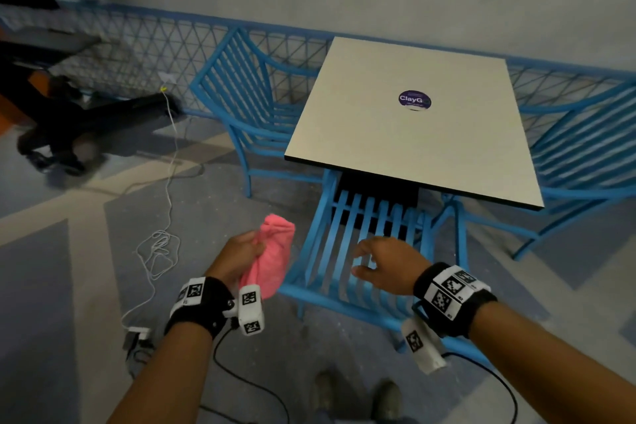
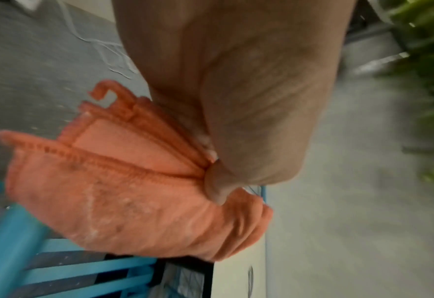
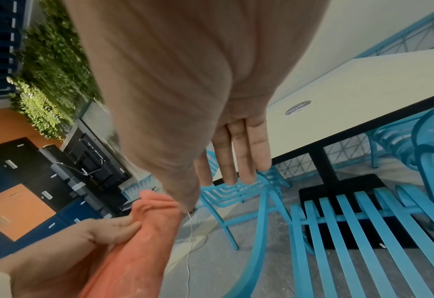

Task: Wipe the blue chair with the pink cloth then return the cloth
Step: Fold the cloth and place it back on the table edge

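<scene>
Left hand (image 1: 241,256): your fingers are gripping the bunched pink cloth (image 1: 273,253).
Right hand (image 1: 385,263): you are holding it open above the blue chair (image 1: 347,248) seat.

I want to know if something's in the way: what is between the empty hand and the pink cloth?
Only the chair's blue side rail and air, in the head view.

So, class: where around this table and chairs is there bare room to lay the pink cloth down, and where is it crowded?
The table top is bare apart from the round sticker. The near blue chair has open slats beyond the right hand. Crowded: the floor to the left, with a white cable. The left hand holds the pink cloth.
</scene>
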Demonstrator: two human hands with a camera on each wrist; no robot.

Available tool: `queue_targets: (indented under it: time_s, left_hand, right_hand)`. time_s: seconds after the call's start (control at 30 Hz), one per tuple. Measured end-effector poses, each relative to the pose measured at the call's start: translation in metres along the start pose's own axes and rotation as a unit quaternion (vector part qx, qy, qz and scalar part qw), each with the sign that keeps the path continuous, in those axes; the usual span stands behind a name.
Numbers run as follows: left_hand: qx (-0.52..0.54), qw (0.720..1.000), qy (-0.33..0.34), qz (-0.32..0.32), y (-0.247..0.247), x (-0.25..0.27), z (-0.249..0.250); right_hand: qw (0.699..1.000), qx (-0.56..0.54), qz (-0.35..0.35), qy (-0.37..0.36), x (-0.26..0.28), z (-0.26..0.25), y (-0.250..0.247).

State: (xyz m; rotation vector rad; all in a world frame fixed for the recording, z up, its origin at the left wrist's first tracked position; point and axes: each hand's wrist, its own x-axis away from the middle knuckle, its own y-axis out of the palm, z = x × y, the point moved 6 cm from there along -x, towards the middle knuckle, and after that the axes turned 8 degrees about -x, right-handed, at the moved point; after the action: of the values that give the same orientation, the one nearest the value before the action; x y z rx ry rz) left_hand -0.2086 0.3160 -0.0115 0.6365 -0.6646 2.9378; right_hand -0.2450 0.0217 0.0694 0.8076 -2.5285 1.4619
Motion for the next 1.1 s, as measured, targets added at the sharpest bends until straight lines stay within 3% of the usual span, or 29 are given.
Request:
queue_targets:
  time_s: [0.1, 0.2, 0.3, 0.43, 0.57, 0.63, 0.7, 0.9, 1.0, 1.1]
  left_hand:
    - [-0.117, 0.983, 0.085, -0.117, 0.037, -0.006, 0.051]
    - [-0.236, 0.931, 0.163, -0.225, 0.085, -0.004, 0.103]
    - [-0.318, 0.880, 0.219, -0.276, 0.128, -0.003, 0.149]
    - [-0.396, 0.826, 0.261, -0.306, 0.175, -0.001, 0.196]
    - [-0.401, 0.823, 0.248, -0.316, 0.205, -0.012, 0.215]
    - [-0.397, 0.832, 0.229, -0.314, 0.216, -0.024, 0.222]
    - [-0.391, 0.840, 0.212, -0.312, 0.225, -0.037, 0.228]
    - [-0.473, 0.801, 0.224, -0.291, 0.253, -0.077, 0.250]
    - [-0.505, 0.797, 0.219, -0.248, 0.263, -0.102, 0.261]
    - [-0.520, 0.795, 0.193, -0.246, 0.276, -0.131, 0.266]
  right_hand:
    - [0.998, -0.002, 0.053, 0.022, 0.005, 0.005, -0.015]
    - [0.992, 0.016, 0.124, 0.018, 0.013, 0.010, -0.039]
    - [0.987, 0.019, 0.157, 0.019, 0.018, 0.022, -0.062]
    - [0.991, 0.059, 0.107, 0.049, 0.019, 0.050, -0.079]
    - [0.994, 0.048, 0.003, 0.098, 0.015, 0.082, -0.084]
    - [0.992, 0.036, -0.010, 0.117, 0.011, 0.102, -0.091]
    - [0.992, 0.026, -0.002, 0.120, 0.005, 0.121, -0.101]
    - [0.990, -0.014, 0.046, 0.131, -0.020, 0.176, -0.140]
    - [0.985, -0.057, 0.070, 0.144, -0.034, 0.203, -0.158]
    - [0.981, -0.080, 0.084, 0.153, -0.051, 0.234, -0.169]
